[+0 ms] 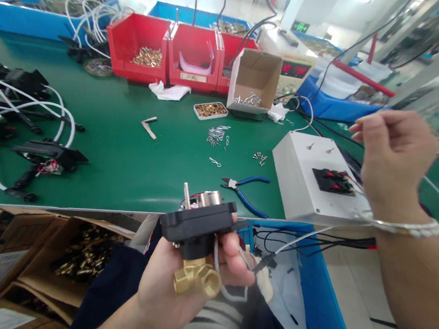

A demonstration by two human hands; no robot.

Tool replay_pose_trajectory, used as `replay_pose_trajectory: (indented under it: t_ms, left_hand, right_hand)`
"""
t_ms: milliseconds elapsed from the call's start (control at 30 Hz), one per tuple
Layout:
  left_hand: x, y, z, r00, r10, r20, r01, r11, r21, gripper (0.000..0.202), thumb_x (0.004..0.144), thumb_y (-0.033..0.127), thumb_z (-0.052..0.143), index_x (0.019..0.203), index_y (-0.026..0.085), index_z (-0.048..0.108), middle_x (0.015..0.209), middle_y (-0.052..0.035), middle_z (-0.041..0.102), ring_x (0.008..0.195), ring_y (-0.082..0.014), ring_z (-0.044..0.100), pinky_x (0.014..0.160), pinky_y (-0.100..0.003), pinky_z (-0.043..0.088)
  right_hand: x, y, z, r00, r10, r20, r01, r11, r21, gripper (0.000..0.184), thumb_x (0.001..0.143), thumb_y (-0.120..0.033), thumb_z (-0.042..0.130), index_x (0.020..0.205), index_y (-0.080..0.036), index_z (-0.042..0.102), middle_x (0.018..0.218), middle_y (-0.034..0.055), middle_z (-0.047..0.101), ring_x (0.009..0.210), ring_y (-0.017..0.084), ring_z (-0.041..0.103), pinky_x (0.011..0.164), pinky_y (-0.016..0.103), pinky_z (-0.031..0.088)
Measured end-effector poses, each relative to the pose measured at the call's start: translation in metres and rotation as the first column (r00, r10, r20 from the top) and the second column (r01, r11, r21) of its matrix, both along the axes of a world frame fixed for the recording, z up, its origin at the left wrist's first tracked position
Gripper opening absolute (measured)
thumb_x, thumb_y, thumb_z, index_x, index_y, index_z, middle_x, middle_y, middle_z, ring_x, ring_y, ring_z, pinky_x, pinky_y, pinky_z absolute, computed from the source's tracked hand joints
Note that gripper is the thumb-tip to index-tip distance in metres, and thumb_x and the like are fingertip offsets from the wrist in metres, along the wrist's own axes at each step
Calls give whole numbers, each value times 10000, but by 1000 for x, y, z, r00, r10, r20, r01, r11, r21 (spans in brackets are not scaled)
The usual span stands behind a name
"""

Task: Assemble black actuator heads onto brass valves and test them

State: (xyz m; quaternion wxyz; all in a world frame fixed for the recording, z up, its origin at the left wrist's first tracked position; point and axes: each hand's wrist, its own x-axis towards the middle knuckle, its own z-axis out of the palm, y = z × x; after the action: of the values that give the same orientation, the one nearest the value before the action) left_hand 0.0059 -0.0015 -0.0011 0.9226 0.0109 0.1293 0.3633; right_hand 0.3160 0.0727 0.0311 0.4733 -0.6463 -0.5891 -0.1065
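My left hand is closed around a motorized brass ball valve, above my lap. Its black actuator housing is on top, with a metal pin and a silver motor standing up, and the brass body points down. A white cable from the valve loops by my fingers to a dark connector. My right hand is raised above the right side of a white switch box with two toggle switches and a black terminal clip. Its fingers are curled together and slightly blurred; whatever they may hold is hidden.
Blue-handled pliers, cotter pins and small screws lie on the green table. Red bins and a power supply stand behind. Actuators with cables are left; cardboard boxes sit below.
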Motion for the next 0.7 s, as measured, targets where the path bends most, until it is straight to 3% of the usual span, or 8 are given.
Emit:
replay_pose_trajectory:
  t_ms: [67,100,200,267,367,467,567,700]
  left_hand:
    - [-4,1,0,998,30,55,-30,1000,7,228,874,172,612,1007,71,768,718,-28,770,602,-116,741,686,-232,641]
    - [-5,1,0,997,37,72,-38,999,11,222,870,179,635,1013,70,764,700,-18,763,586,-112,739,681,-225,639]
    - [-8,-1,1,996,43,77,-46,999,30,217,833,245,732,988,96,763,623,24,725,489,-88,692,634,-215,637]
    - [-8,-1,4,998,63,0,-62,997,50,238,805,291,777,974,123,771,645,20,736,501,-98,693,617,-226,638]
    - [-6,1,10,969,137,-204,-119,988,101,243,871,357,727,978,147,785,855,-54,798,752,-179,771,702,-268,648]
    - [-4,4,15,897,257,-360,-197,961,195,231,959,328,629,1049,162,763,1068,-81,791,945,-214,762,797,-301,639]
    - [-4,6,14,832,358,-424,-250,924,291,252,927,221,670,1173,180,700,1191,-84,754,1053,-217,729,864,-293,613]
    - [-7,6,11,790,371,-488,-210,911,354,311,857,221,744,1158,170,685,1134,-84,757,1005,-245,733,791,-291,616]
  right_hand:
    - [-27,-33,6,975,221,22,-217,969,-117,259,1003,-380,561,892,-179,680,804,36,691,734,119,651,715,246,512]
    - [-40,-51,5,907,421,11,-402,874,-275,244,1004,-399,558,893,-214,673,787,8,696,724,110,664,699,221,521]
    - [-71,-98,-17,600,780,-179,-653,348,-673,195,938,-441,656,1050,-282,670,1034,11,752,941,157,726,794,235,582]
    - [-77,-118,-49,596,777,-203,-529,189,-827,448,840,-292,788,1260,-288,632,1302,74,686,1144,244,684,927,334,586]
    - [-70,-129,-100,726,679,-113,-288,150,-946,787,729,-60,799,1448,-203,514,1476,185,544,1324,371,552,1076,522,492]
    - [-57,-129,-130,783,618,-75,-206,144,-968,431,893,-63,575,1312,-145,636,1307,200,658,1215,363,619,1023,547,498]
    - [-51,-132,-136,756,638,-145,-269,102,-958,313,1000,-150,432,1123,-181,719,1059,123,739,1028,271,688,914,411,550]
    - [-45,-145,-136,735,609,-298,-407,45,-912,292,1023,-324,472,1198,-209,676,1106,105,730,1043,245,683,903,353,543]
